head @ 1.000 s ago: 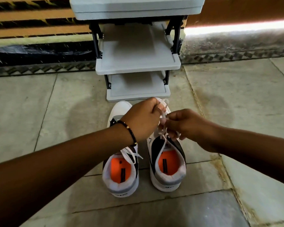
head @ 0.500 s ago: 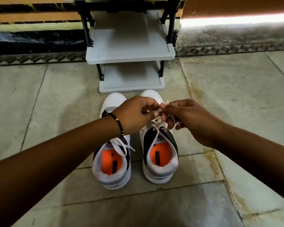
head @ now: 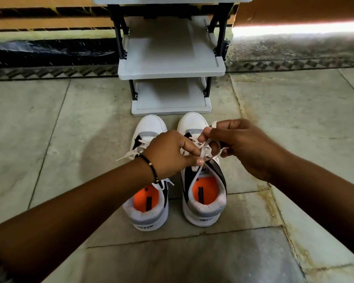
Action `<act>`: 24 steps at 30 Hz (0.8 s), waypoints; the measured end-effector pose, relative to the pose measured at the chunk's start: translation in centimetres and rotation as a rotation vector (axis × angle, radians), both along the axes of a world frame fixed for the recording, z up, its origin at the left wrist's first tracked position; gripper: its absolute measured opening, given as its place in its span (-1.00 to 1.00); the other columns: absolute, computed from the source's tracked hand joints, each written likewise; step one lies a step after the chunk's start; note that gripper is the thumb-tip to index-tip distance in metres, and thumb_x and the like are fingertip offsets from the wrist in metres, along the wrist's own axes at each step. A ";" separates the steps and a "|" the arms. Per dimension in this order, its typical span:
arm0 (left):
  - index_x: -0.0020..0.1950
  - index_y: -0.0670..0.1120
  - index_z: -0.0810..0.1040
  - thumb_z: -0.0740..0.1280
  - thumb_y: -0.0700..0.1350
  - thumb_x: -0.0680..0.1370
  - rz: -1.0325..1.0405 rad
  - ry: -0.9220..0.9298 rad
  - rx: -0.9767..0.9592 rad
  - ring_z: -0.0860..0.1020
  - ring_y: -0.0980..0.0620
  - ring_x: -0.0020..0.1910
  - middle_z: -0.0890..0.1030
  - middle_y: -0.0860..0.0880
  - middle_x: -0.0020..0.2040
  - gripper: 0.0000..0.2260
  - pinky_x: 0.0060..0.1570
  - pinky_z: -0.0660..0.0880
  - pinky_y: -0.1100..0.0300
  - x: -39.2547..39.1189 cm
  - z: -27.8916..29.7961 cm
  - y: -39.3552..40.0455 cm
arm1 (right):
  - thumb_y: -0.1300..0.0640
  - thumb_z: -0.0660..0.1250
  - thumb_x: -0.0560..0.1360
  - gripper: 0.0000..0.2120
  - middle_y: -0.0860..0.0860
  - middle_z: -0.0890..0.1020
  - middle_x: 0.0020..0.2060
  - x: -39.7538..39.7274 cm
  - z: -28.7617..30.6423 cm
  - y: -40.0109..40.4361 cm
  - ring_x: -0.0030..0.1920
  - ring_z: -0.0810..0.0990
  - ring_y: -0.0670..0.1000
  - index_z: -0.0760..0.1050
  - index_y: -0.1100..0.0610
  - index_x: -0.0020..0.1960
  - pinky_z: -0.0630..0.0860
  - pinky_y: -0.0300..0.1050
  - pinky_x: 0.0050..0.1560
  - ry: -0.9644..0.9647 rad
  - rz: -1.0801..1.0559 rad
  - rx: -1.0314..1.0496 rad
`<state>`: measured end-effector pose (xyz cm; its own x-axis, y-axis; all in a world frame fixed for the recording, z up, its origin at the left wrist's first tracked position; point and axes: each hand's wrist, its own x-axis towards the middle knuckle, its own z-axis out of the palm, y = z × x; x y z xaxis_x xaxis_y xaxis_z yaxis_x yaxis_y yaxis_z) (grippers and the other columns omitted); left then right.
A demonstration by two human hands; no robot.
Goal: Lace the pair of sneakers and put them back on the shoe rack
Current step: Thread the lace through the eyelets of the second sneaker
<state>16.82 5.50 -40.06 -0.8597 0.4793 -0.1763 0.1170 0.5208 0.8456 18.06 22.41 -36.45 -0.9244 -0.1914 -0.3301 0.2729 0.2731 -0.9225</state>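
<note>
Two white, grey and black sneakers with orange insoles stand side by side on the floor, toes toward the rack. Over the right sneaker [head: 204, 199], my left hand [head: 172, 154] pinches its white lace [head: 202, 155] between thumb and fingers. My right hand [head: 239, 146] holds a loop and the free end of the same lace above the tongue. The left sneaker [head: 149, 209] is partly hidden under my left wrist; its lace ends lie loose to the left. The grey shoe rack [head: 172, 68] stands just beyond the toes, its shelves bare.
Pale stone floor tiles [head: 49, 129] spread on both sides of the shoes. A patterned border strip and a dark wall base [head: 49, 54] run behind the rack. Bright light falls along the wall's foot at the right.
My hands have drawn slightly apart, pulling the lace into a loop over the right sneaker. The view has shifted, so the rack and the shoes sit a little further right.
</note>
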 end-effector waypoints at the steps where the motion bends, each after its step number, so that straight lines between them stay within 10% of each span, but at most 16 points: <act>1: -0.25 -0.06 0.69 0.52 -0.05 0.28 0.060 0.014 -0.004 0.62 0.11 -0.18 0.69 0.05 -0.25 -0.88 0.04 0.54 0.08 0.1 -0.4 0.0 | 0.08 0.26 0.51 -0.74 0.19 0.56 -0.34 0.1 0.0 0.1 -0.31 0.45 0.07 0.63 0.23 -0.14 0.30 -0.11 -0.26 0.000 0.002 0.000; 9: -0.30 0.07 0.37 0.44 0.03 0.39 0.205 0.223 -0.179 0.50 0.09 -0.43 0.51 0.05 -0.46 -0.76 -0.36 0.41 0.19 0.8 -0.4 1.0 | 0.05 0.24 0.52 -0.74 0.04 0.56 -0.41 0.5 0.0 0.2 -0.34 0.48 -0.03 0.61 0.20 -0.17 0.32 -0.15 -0.26 0.014 -0.053 -0.051; 14: 0.05 0.00 0.57 0.18 -0.36 0.52 0.272 -0.061 0.217 0.64 -0.05 -0.03 0.67 -0.14 -0.08 -0.69 0.11 0.55 0.02 1.1 -0.1 1.3 | 0.02 0.22 0.54 -0.71 0.01 0.62 -0.35 1.1 -0.4 -0.1 -0.29 0.52 -0.03 0.60 0.13 -0.22 0.36 -0.13 -0.21 0.027 -0.088 -0.072; 16: 0.07 0.00 0.57 0.21 -0.37 0.51 0.319 -0.153 0.340 0.63 0.09 -0.01 0.65 -0.07 0.03 -0.68 -0.02 0.56 0.28 1.3 0.7 1.0 | 0.03 0.22 0.53 -0.73 0.03 0.66 -0.23 1.1 -0.2 0.1 -0.19 0.52 -0.01 0.62 0.13 -0.19 0.37 -0.10 -0.14 0.053 -0.112 -0.051; 18: 0.08 -0.01 0.57 0.21 -0.32 0.52 0.422 -0.243 0.515 0.58 0.30 -0.20 0.65 0.05 0.00 -0.72 -0.28 0.46 0.40 1.1 1.6 0.3 | 0.05 0.23 0.53 -0.76 -0.01 0.70 -0.10 1.1 0.1 0.6 -0.13 0.54 -0.05 0.64 0.11 -0.14 0.40 -0.10 -0.09 0.090 -0.136 -0.049; 24: -0.12 -0.04 0.48 0.09 -0.31 0.57 0.738 -0.476 1.054 0.62 0.13 -0.35 0.58 0.08 -0.44 -0.75 -0.19 0.62 0.10 0.1 2.3 -3.2 | 0.17 0.27 0.52 -0.82 0.07 0.66 -0.28 1.3 -0.5 1.8 -0.23 0.55 0.03 0.65 0.19 -0.09 0.41 -0.12 -0.25 0.170 -0.253 -0.010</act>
